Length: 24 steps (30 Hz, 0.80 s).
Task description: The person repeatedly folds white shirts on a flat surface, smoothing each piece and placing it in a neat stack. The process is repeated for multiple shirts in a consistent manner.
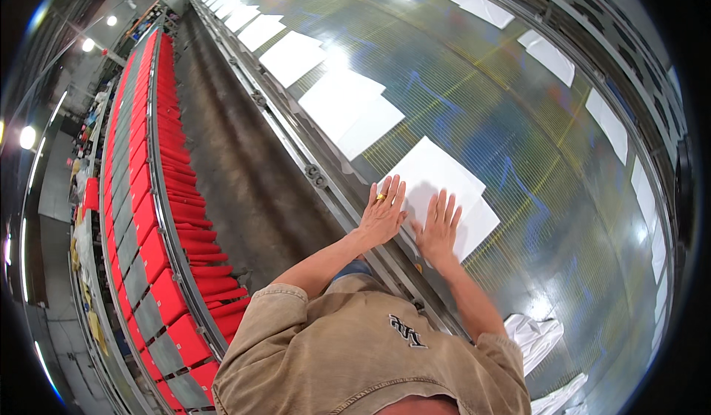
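Note:
Two overlapping white sheets, cloth or paper I cannot tell, lie on the long glossy table. The upper white sheet [435,167] is angled across the lower white sheet [480,226], whose corner shows at the right. My left hand [384,211], with a gold ring on one finger, rests at the near left edge of the sheets, fingers stretched out. Just right of it, my right hand [438,230] lies over their near part, its fingers straight and slightly spread. Neither hand grips anything.
More white sheets [341,108] run in a row along the table's left side, with others [548,58] along the far side. A metal rail [296,148] edges the table. Crumpled white cloth [535,339] lies at lower right. Across the dark aisle stands a rack of red pieces [159,252].

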Each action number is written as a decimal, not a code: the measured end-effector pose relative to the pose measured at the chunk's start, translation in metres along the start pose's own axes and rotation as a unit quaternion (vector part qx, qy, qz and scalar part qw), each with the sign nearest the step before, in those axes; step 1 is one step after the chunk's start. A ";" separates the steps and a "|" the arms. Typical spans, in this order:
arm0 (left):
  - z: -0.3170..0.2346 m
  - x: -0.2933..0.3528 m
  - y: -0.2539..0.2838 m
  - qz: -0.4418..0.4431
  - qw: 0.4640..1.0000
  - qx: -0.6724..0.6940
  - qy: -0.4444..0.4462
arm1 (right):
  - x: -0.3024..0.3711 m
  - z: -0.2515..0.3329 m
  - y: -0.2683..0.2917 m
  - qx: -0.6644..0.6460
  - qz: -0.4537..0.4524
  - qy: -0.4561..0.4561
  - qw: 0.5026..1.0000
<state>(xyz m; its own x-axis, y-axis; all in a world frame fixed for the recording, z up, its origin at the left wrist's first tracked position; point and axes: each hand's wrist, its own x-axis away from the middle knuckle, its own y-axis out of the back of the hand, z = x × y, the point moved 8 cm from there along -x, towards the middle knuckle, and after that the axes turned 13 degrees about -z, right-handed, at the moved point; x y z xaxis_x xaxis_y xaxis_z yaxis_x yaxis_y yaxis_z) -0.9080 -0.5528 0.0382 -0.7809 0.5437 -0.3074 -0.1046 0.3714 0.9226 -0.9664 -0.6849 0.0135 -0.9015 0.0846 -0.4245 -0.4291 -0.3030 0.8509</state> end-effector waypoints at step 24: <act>-0.024 0.014 0.041 -0.118 0.974 0.190 -0.040 | 0.266 -0.050 0.254 0.041 -0.292 -0.421 0.858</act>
<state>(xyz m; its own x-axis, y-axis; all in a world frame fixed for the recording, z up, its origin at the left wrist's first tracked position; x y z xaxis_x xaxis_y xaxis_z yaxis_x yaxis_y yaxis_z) -0.9380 -0.5479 0.0771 -0.7102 0.4604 -0.5326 -0.0288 0.7368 0.6754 -1.3125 -0.7872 0.1009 -0.2377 0.8654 -0.4410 -0.7923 0.0900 0.6035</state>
